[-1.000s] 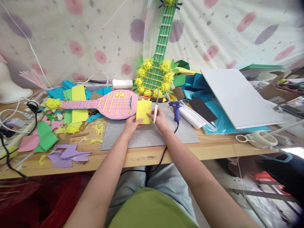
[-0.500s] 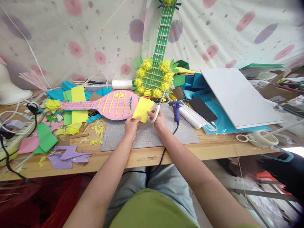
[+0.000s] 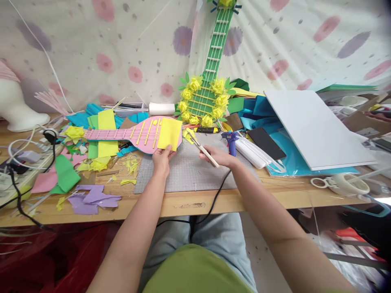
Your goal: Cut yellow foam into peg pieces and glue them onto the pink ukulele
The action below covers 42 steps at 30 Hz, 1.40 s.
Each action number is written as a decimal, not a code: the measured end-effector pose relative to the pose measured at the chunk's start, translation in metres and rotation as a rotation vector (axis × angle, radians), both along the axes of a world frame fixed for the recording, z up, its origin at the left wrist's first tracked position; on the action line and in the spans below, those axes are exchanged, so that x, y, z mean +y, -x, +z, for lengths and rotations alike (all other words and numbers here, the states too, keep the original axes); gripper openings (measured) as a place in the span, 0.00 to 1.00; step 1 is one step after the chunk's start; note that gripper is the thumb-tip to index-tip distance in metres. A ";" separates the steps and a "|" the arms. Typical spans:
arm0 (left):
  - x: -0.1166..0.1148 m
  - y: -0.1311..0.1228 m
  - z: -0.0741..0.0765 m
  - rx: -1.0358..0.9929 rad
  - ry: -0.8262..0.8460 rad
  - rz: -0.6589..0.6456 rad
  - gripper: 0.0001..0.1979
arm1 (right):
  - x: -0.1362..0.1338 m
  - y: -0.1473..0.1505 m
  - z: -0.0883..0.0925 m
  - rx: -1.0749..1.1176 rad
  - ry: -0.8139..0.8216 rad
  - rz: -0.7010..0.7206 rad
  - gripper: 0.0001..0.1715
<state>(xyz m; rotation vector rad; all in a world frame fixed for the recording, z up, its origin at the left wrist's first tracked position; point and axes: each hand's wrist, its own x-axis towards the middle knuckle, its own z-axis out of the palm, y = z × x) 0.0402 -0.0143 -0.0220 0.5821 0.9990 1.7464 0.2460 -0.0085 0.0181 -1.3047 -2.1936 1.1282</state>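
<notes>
Pinching in left hand (image 3: 161, 158): yellow paper (image 3: 170, 132), lying at ten o'clock from right hand (image 3: 220, 155). Gripping in right: scissors (image 3: 210, 157), pointing between ten and eleven o'clock.

We see a craft workspace, probably a small handicraft workshop; whether it lies inside a home, we cannot tell. Its wooden table (image 3: 244, 196) carries a gray cutting mat (image 3: 180, 179), a blue glue gun (image 3: 231, 143) and a black-and-yellow utility knife (image 3: 207, 130), with white-handled scissors (image 3: 214, 161) held over the mat. On the left we find purple paper scraps (image 3: 91, 199) and yellow trimmings (image 3: 131, 165), near a power strip (image 3: 30, 173). A pink model guitar (image 3: 143, 138) and a flower-trimmed green model guitar (image 3: 200, 99) add handmade evidence. Behind them, we notice a white curtain (image 3: 146, 44) with pink and purple flowers.
</notes>
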 end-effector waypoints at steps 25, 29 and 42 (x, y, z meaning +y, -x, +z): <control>-0.004 -0.010 -0.006 0.088 0.096 -0.103 0.11 | 0.017 0.008 0.023 -0.281 0.205 0.309 0.34; -0.004 -0.010 -0.005 0.075 0.100 -0.111 0.11 | 0.017 0.008 0.025 -0.288 0.166 0.283 0.32; -0.006 -0.011 -0.001 0.061 0.142 -0.154 0.10 | 0.019 0.001 0.022 -0.279 0.116 0.189 0.31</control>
